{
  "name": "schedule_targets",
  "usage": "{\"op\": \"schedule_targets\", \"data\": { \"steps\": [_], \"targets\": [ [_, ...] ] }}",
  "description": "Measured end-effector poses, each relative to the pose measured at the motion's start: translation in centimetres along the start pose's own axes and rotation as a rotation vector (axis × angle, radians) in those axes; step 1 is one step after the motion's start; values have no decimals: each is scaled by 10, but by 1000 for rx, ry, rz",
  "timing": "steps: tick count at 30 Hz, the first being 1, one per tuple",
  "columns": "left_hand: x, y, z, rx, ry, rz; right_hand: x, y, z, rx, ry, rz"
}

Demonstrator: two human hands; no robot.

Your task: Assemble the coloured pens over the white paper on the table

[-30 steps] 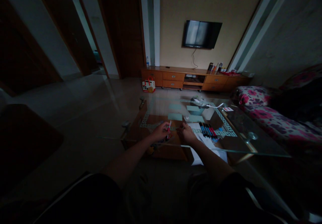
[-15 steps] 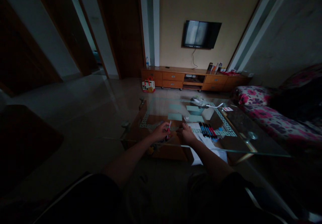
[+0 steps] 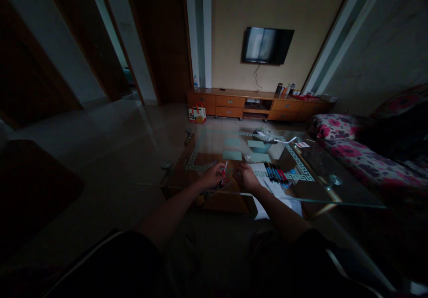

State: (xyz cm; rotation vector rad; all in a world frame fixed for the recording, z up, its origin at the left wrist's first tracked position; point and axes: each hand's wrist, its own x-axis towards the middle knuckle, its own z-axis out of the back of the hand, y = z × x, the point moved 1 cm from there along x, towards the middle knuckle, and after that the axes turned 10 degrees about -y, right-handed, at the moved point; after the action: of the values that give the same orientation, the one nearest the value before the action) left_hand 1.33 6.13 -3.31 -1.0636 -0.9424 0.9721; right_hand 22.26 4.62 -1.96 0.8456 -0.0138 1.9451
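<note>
My left hand (image 3: 213, 175) is closed around a thin red-and-white pen part (image 3: 225, 167), which stands upright with its pale tip above the fingers. To its right, my right hand (image 3: 246, 175) has its fingers curled together low over the glass table (image 3: 214, 144); whatever they pinch, if anything, is hidden. A gap separates the two hands. Beside my right hand lies a row of several pens (image 3: 276, 173), blue, black and red, on white paper (image 3: 279, 194). A small white round item (image 3: 248, 157) sits just beyond the hands. Dim light blurs small details.
Toward the table's far side are a clear plastic bag (image 3: 264, 134), a white strip (image 3: 286, 141) and a red-and-white card (image 3: 302, 145). A floral sofa (image 3: 347, 148) borders the right. Farther back stand a wooden TV cabinet (image 3: 230, 102) and a carton (image 3: 197, 114).
My right hand has shifted slightly left and its fingers have curled in more. My left hand stays nearly still with the pen part.
</note>
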Motion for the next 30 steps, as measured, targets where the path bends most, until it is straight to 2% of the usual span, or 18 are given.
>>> {"op": "schedule_targets", "data": {
  "steps": [6, 14, 22, 30],
  "targets": [
    [-1, -4, -1, -33, 37, 51, 3, -4, -7, 307, -196, -325],
    [0, -4, -1, 21, 97, 82, 6, -9, -14, 686, -307, -572],
    [-5, -14, 0, 99, 172, 50, 6, -9, -14, 736, -316, -644],
    [-4, -9, -2, 78, 193, 38, 7, -9, -14, 753, -324, -648]
  ]
}}
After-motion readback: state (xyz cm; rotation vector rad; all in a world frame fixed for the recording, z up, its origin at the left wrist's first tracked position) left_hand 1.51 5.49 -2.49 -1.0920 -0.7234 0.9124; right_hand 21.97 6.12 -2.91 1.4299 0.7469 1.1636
